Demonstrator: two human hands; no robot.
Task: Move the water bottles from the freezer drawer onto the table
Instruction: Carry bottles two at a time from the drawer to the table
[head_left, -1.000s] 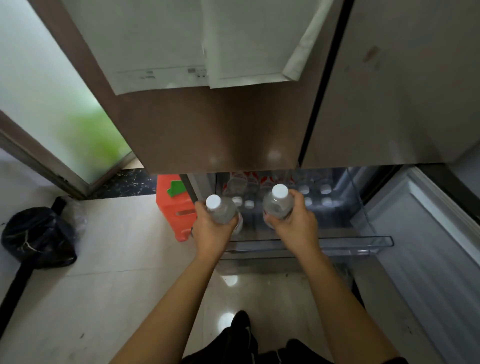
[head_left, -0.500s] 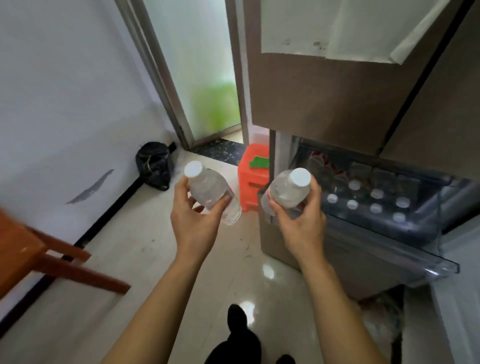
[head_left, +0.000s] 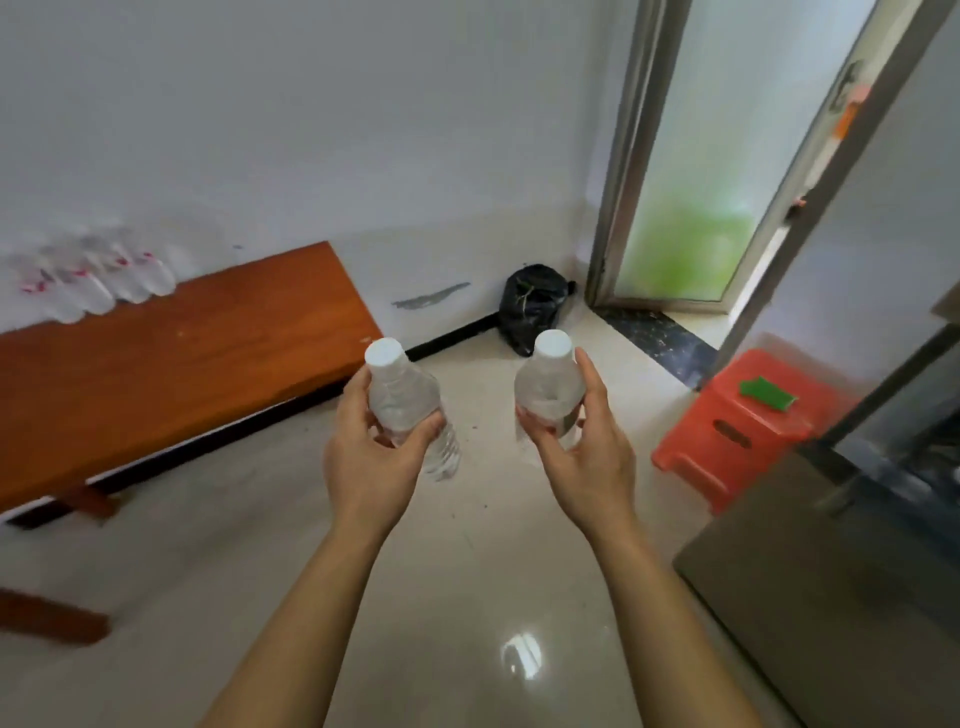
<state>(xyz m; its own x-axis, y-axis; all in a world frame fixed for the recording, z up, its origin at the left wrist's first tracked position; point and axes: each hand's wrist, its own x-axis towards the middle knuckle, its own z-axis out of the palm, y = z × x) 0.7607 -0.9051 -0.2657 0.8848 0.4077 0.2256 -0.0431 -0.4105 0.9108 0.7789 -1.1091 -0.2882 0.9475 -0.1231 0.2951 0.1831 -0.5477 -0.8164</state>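
1. The left hand (head_left: 374, 462) is just left of the frame's middle. Its fingers and thumb are wrapped firmly round the body of the left bottle (head_left: 402, 405), a clear water bottle with a white cap.
2. That bottle is tilted, with the cap towards the upper left and the base poking out past the hand to the lower right.
3. The right hand (head_left: 587, 457), just right of centre, grips the right bottle (head_left: 550, 395) low on its body. The thumb is on the bottle's left side and the fingers run up its right, with the white cap pointing to the top of the frame.
4. Both bottles are held in the air over the pale glossy floor (head_left: 467, 597), apart from each other and touching nothing else.
5. The table (head_left: 182, 353), orange-brown wood, fills the left of the frame against the white wall. Its near corner sits just left of the left bottle's cap.
6. At the upper left, on the table's far edge, is a row of bottles (head_left: 98, 280) with red marks. It is too blurred to count them.
7. A black bag (head_left: 530, 304) sits on the floor above centre, beside the frosted glass door (head_left: 727, 171) at the upper right.
8. A red stool (head_left: 748, 431) stands at the right with a green item (head_left: 768, 393) on top. Below it, at the lower right, is a dark appliance front (head_left: 831, 597), which is blurred.
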